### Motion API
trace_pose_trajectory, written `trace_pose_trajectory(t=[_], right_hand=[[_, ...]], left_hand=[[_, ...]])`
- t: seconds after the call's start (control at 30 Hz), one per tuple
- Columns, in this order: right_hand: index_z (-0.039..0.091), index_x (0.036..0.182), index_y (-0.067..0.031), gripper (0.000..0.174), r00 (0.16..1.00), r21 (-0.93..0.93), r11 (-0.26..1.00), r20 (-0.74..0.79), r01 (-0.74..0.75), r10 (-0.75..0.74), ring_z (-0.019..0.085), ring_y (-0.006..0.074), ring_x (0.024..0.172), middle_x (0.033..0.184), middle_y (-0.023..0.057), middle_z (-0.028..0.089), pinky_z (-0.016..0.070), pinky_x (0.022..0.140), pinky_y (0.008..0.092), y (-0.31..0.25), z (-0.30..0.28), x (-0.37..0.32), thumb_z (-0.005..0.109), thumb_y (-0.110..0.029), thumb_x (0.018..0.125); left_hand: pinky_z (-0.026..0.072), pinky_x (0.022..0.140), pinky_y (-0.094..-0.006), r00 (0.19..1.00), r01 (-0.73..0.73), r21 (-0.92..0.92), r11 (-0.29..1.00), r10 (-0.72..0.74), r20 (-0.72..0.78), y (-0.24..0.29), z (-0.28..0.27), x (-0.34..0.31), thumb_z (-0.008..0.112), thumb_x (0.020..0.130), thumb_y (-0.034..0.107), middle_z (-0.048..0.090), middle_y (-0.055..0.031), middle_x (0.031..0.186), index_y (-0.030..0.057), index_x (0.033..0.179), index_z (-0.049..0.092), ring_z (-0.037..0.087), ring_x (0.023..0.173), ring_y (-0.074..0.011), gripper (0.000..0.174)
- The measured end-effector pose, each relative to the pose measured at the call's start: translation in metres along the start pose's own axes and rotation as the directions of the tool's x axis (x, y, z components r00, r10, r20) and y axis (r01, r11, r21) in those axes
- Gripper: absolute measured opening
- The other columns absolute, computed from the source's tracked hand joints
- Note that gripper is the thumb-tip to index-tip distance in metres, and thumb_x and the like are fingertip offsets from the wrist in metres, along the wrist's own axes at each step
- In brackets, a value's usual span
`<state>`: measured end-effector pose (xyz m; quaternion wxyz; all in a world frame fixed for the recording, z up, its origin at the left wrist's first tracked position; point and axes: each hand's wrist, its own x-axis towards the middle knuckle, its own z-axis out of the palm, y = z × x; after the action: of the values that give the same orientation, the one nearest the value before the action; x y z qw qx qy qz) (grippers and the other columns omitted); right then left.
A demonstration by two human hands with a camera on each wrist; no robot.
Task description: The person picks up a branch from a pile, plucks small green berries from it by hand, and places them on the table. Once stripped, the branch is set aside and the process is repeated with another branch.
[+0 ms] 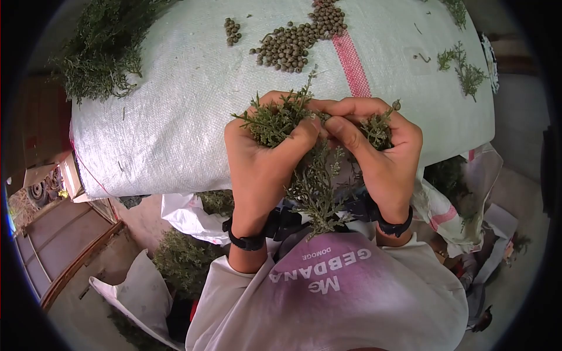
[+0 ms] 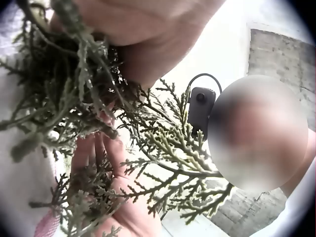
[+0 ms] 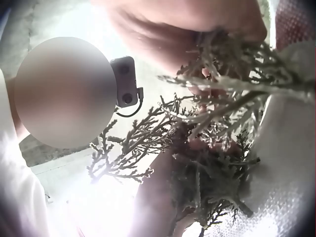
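Both hands meet over the near side of a stuffed white woven sack (image 1: 164,134), thumbs and fingertips pinching together on an evergreen sprig (image 1: 319,187) whose feathery end hangs toward the shirt. A leafy bunch (image 1: 275,120) sits in the curl of the left hand (image 1: 253,167). The right hand (image 1: 383,167) holds a smaller piece of greenery (image 1: 377,130) against its palm, with a small round cone at its top. In the left wrist view, scaly twigs (image 2: 173,173) fan out from between the hands. Foliage hides the pinched fingertips in the right wrist view.
Round brown cones (image 1: 287,51) lie piled on the sack beyond the hands, beside a smaller cluster (image 1: 232,32). A dark green heap of branches (image 1: 105,47) covers the far left corner; a loose sprig (image 1: 468,73) lies at right. Below left, more greenery (image 1: 184,257) stands by an opened white bag (image 1: 137,281).
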<state>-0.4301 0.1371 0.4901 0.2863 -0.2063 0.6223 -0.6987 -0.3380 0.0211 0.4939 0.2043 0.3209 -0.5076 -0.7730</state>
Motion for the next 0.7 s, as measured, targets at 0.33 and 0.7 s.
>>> trace_pose_trajectory(t=[0.33, 0.7], right_hand=[[0.065, 0.105, 0.0065, 0.015, 0.991, -0.151, 0.980, -0.007, 0.128, -0.131, 0.065, 0.0101, 0.085, 0.102, 0.0145, 0.072, 0.0528, 0.077, 0.0230, 0.009, 0.002, -0.004, 0.065, 0.005, 0.090], [0.068, 0.102, 0.0061, 0.016, 0.921, -0.420, 0.854, -0.096, 0.307, -0.378, 0.070, 0.0119, 0.081, 0.091, 0.0105, 0.073, 0.0549, 0.071, 0.0229, 0.012, 0.012, -0.009, 0.070, 0.007, 0.086]], left_hand=[[0.0462, 0.064, -0.0209, 0.999, -0.031, 0.056, 0.998, 0.033, -0.033, -0.008, -0.001, 0.003, 0.067, 0.080, 0.001, 0.064, -0.0004, 0.074, -0.0038, 0.084, 0.062, 0.055, 0.068, -0.0045, 0.008], [0.0469, 0.064, -0.0210, 0.996, -0.089, 0.078, 0.993, 0.089, 0.004, -0.011, -0.003, 0.004, 0.068, 0.080, 0.000, 0.065, -0.0002, 0.078, -0.0030, 0.085, 0.062, 0.055, 0.071, -0.0040, 0.008]])
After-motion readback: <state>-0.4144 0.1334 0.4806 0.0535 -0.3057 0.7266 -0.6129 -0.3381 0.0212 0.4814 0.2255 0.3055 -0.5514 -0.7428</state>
